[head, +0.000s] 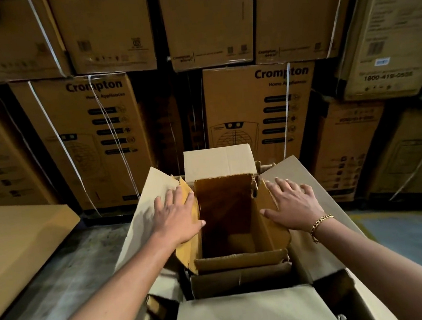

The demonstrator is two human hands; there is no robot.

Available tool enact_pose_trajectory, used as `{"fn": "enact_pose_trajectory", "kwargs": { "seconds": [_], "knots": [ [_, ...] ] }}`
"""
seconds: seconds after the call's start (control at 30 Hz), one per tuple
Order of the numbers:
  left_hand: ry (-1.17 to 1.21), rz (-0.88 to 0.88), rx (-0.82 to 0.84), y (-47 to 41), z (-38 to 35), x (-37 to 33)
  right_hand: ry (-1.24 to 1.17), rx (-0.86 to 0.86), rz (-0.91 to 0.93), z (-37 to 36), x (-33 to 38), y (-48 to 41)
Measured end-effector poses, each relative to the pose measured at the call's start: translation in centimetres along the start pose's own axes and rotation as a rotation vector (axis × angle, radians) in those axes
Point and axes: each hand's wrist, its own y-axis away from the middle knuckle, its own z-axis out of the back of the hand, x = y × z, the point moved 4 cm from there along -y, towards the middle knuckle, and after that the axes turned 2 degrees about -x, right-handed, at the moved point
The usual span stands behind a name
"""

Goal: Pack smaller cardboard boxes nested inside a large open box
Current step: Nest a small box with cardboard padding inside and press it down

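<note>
1. Here, at centre frame, I am looking down into the large open box [319,247], whose pale outer flaps are splaying toward the left, right, top and bottom of the picture.

2. Standing inside it is the smaller cardboard box [226,211], open-topped, its dark interior running from the middle of the frame toward the upper centre; that line is its long axis, pointing away from me.

3. My left hand [178,215] is lying flat, fingers spread, on the left inner flap [189,255] of the smaller box, left of the opening. It is pressing, not gripping: the palm is down and nothing is being clasped.

4. My right hand [292,203], wearing a chain bracelet [320,226], is resting likewise on the right inner flap [273,221], fingers splayed and unclenched, holding nothing.

5. The deciding relation, as I am judging it: the opening is sitting between the two hands, each about equally near its own long edge, so the next push is likely calling for both palms together, downward or outward, rather than one arm leading.

6. At lower centre, further folded cardboard [241,278] is lying between the smaller box and the near flap; I cannot tell whether it is another nested box.

7. Stacked printed cartons [259,106] are filling the upper frame, well apart from the hands.
</note>
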Motion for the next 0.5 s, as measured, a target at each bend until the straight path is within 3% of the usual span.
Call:
{"fn": "enact_pose_trajectory", "kwargs": {
  "seconds": [0.23, 0.37, 0.5],
  "knots": [
    [0.033, -0.015, 0.062, 3.4, -0.7, -0.4, 0.024, -0.031, 0.158, 0.4, 2.6, 3.6],
    [-0.004, -0.033, 0.103, 4.0, -0.7, -0.6, 0.21, 0.031, 0.24, 0.8, 4.1, 3.5],
    [-0.07, -0.029, 0.138, 3.5, -0.5, -0.8, 0.392, 0.127, 0.185, 0.9, 4.4, 2.4]
  ]
}}
